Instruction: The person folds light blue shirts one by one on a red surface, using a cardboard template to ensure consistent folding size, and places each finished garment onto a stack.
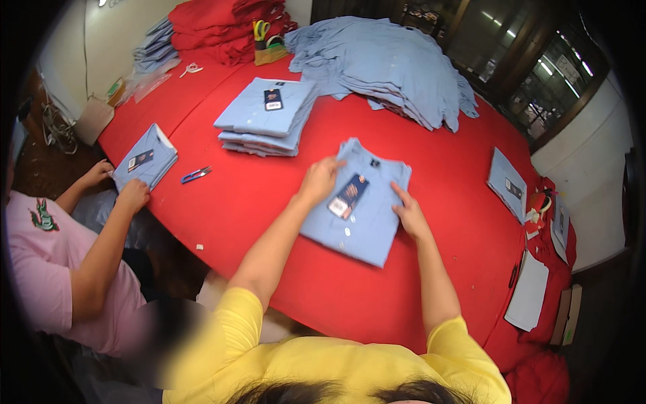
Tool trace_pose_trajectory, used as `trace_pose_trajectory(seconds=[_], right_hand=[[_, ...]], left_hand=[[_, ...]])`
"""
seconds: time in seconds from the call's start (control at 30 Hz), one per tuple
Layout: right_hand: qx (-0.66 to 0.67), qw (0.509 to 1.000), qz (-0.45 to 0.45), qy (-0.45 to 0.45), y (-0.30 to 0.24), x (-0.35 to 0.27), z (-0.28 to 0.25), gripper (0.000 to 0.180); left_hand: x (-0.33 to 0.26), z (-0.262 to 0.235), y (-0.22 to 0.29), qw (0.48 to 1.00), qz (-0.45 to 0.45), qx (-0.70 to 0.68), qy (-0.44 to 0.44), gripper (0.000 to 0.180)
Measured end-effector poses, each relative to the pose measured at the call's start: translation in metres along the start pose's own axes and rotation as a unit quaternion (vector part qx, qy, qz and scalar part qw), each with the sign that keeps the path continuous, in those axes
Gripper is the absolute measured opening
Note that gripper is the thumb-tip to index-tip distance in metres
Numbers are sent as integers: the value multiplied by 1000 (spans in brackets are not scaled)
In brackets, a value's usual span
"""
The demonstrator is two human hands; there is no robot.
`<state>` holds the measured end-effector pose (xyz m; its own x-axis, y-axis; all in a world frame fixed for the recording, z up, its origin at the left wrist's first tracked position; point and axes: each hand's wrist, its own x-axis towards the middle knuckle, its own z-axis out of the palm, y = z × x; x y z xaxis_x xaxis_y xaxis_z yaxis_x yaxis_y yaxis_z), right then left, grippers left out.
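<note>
In front of me a folded light-blue shirt lies on the red-covered table, turned slightly, with its collar end away from me. A dark-blue hang tag rests on its front, above pale buttons. My left hand is closed at the shirt's upper left edge, fingertips over the fabric. At the right edge my right hand touches the shirt with index finger and thumb spread apart; its other fingers are partly hidden. Beyond my left hand stands a stack of folded blue shirts, a similar tag on top.
A co-worker in pink on the left handles a folded blue shirt. Blue thread snips lie nearby. Loose blue shirts and red garments are heaped at the back. Another folded shirt and white sheets lie right.
</note>
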<state>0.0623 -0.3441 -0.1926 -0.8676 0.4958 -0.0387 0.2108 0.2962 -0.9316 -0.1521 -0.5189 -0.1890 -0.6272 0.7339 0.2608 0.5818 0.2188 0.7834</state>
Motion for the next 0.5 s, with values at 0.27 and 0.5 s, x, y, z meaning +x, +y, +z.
trace_pose_trajectory(seconds=[0.27, 0.5], right_hand=[[-203, 954, -163, 147, 28, 200, -70, 67], [-389, 829, -24, 400, -9, 221, -87, 51]], left_hand=[[161, 7, 36, 976, -3, 217, -24, 68], [64, 67, 2, 959, 61, 277, 19, 70]])
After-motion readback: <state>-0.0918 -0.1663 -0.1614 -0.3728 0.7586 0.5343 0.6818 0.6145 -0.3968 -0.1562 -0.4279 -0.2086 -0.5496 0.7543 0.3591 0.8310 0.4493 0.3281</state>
